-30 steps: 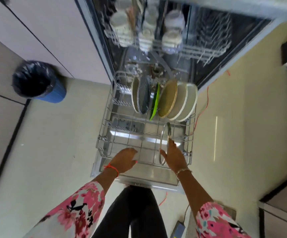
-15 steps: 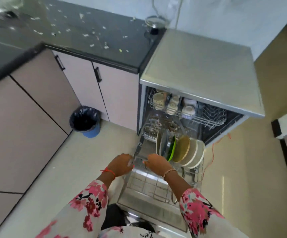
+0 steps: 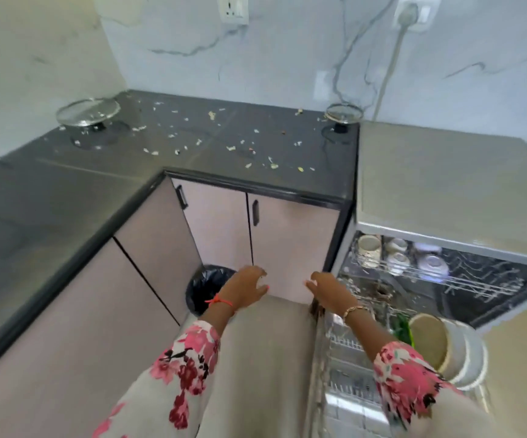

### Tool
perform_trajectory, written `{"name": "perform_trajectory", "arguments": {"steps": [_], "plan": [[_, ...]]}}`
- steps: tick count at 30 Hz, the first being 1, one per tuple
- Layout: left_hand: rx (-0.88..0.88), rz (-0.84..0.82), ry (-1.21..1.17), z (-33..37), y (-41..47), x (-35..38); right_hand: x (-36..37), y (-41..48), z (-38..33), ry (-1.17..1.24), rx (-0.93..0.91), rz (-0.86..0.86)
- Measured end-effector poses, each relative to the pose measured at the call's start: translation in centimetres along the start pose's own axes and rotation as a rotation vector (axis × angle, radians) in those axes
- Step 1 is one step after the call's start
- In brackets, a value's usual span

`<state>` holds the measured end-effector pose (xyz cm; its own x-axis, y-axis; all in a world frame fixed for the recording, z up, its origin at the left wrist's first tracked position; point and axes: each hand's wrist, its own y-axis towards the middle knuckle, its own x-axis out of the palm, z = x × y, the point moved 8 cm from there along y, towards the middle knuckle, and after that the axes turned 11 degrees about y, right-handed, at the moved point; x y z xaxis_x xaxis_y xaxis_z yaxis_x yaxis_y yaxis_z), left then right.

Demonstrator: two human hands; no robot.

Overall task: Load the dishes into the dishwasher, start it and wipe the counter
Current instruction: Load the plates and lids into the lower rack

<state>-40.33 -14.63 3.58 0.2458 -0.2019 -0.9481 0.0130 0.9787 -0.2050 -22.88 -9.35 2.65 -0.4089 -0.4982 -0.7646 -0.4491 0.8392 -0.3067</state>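
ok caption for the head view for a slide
Left hand and right hand hover empty beside open dishwasher; crumbs litter the counter.

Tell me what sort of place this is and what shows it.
Most likely a home kitchen: a dark L-shaped stone counter strewn with food scraps, an open silver dishwasher with white cups and pale plates in its racks, and pale pink cabinet doors below.

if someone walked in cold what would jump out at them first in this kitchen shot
Pale food scraps are strewn over the dark counter, with one glass lid at its far left and another beside the dishwasher. At right the open dishwasher shows cups in its upper rack and plates below. In the middle the left hand and right hand reach forward empty.
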Motion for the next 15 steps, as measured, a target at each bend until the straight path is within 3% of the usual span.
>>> {"name": "perform_trajectory", "arguments": {"steps": [5, 10, 15], "plan": [[-0.004, 0.175, -0.040, -4.7, 6.9, -7.6, -5.8, 6.9, -3.7, 0.017, -0.006, 0.159], [0.037, 0.248, -0.054, -6.8, 15.0, -12.5, -13.2, 13.9, -5.6, 0.121, -0.054, 0.425], [0.044, 0.270, -0.104, -8.2, 25.7, -15.2, -19.4, 23.6, -3.4, 0.413, -0.011, 0.551]]}}
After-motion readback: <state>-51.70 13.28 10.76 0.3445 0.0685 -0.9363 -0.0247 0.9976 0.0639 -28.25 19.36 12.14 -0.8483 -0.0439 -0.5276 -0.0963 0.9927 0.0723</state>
